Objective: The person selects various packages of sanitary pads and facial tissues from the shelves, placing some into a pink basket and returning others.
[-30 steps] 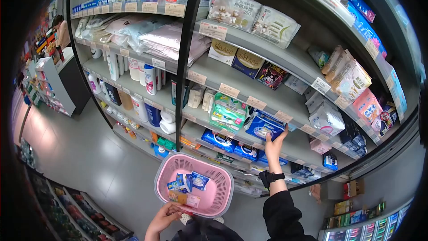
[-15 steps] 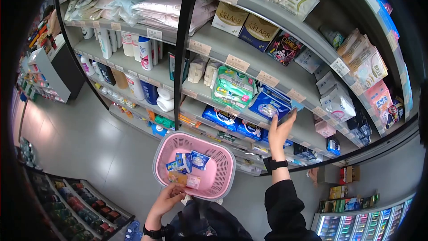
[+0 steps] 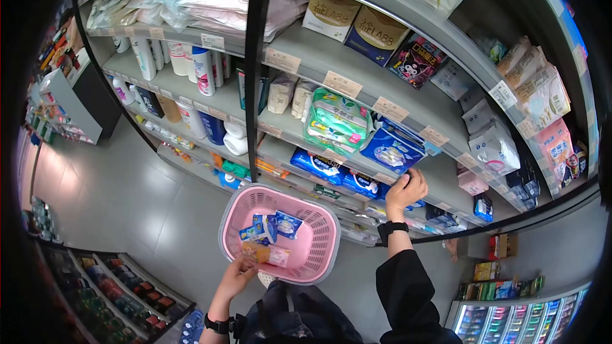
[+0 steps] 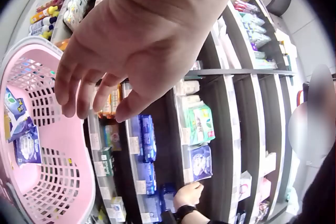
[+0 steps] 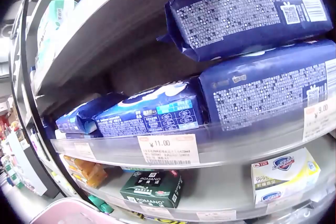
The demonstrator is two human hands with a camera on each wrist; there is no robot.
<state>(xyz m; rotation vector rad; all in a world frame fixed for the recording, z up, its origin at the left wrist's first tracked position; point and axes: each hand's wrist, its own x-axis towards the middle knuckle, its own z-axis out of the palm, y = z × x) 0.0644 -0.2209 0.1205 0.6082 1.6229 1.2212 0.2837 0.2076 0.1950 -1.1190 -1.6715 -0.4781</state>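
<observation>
My right hand (image 3: 406, 191) is at the shelf edge just below a blue pack (image 3: 393, 150), its fingers curled with nothing visible in them. In the left wrist view the right hand (image 4: 189, 195) sits beside that blue pack (image 4: 201, 162). Only skin at the top edge shows in the right wrist view. My left hand (image 3: 237, 275) is by the near rim of the pink basket (image 3: 319, 239); in its wrist view the hand (image 4: 131, 50) has loose, separated fingers and holds nothing. Blue packets (image 3: 289, 223), an orange one and a pink one (image 3: 278, 255) lie in the basket.
A green pack (image 3: 338, 121) stands left of the blue one. On the shelf below lie more blue packs (image 3: 317, 164). Boxes (image 3: 376, 33) fill part of the shelf above, and a black upright post (image 3: 256, 76) divides the shelving.
My right hand has moved down off the blue pack and its fingers have curled; the pack remains on the shelf. The left hand has shifted slightly at the basket rim. The head view has moved closer to the shelves.
</observation>
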